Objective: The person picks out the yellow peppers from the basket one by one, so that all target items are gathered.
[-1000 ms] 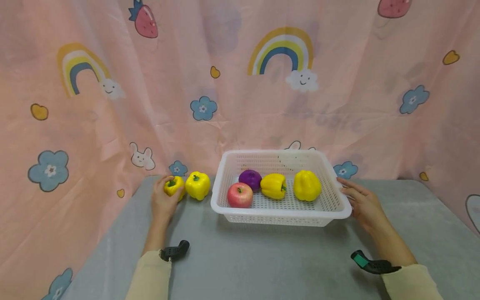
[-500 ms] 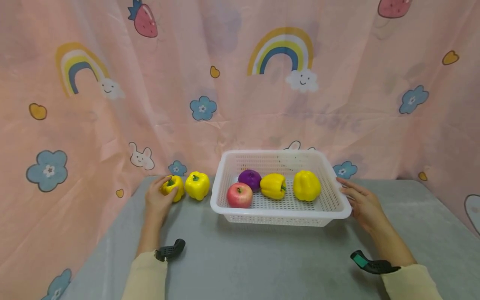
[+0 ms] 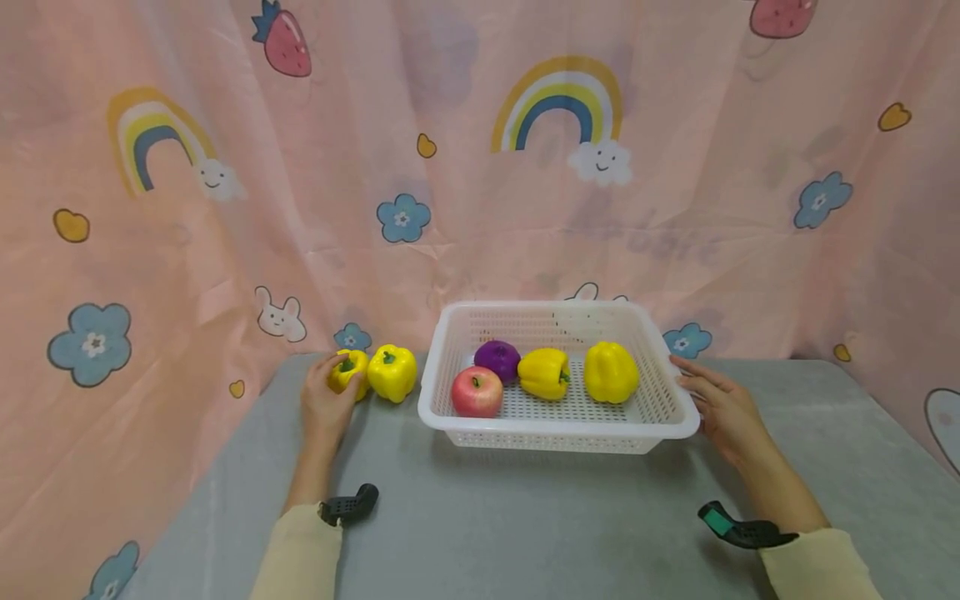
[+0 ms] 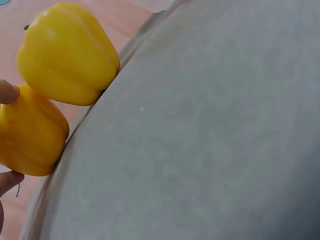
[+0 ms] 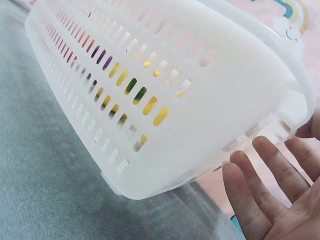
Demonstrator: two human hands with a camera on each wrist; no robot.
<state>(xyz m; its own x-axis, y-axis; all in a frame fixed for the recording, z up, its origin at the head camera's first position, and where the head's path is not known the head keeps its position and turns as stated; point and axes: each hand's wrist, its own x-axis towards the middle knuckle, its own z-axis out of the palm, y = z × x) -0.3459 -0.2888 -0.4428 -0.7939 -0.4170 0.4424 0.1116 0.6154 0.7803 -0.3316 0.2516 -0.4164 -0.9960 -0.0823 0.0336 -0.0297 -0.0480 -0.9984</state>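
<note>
In the head view, my left hand (image 3: pixel 327 406) holds the left of two yellow bell peppers (image 3: pixel 349 374) on the grey table, thumb and fingers on either side of it. In the left wrist view, fingertips touch opposite sides of that pepper (image 4: pixel 32 135). Against it stands the second yellow bell pepper (image 3: pixel 392 372). My right hand (image 3: pixel 726 410) touches the right end of a white plastic basket (image 3: pixel 558 428) with extended fingers (image 5: pixel 280 167), just under the rim. Inside lie a red apple (image 3: pixel 477 392), a purple round vegetable (image 3: pixel 497 361) and two more yellow bell peppers (image 3: pixel 611 372).
The grey tabletop (image 3: pixel 525 525) stretches in front of the basket. Behind it hangs a pink printed curtain (image 3: pixel 465 250). Each wrist wears a black camera band (image 3: pixel 351 505).
My left hand shifted slightly left, then came back right around the left pepper, which moved only a little. The right hand and the basket stay in place; the head view drifts slightly.
</note>
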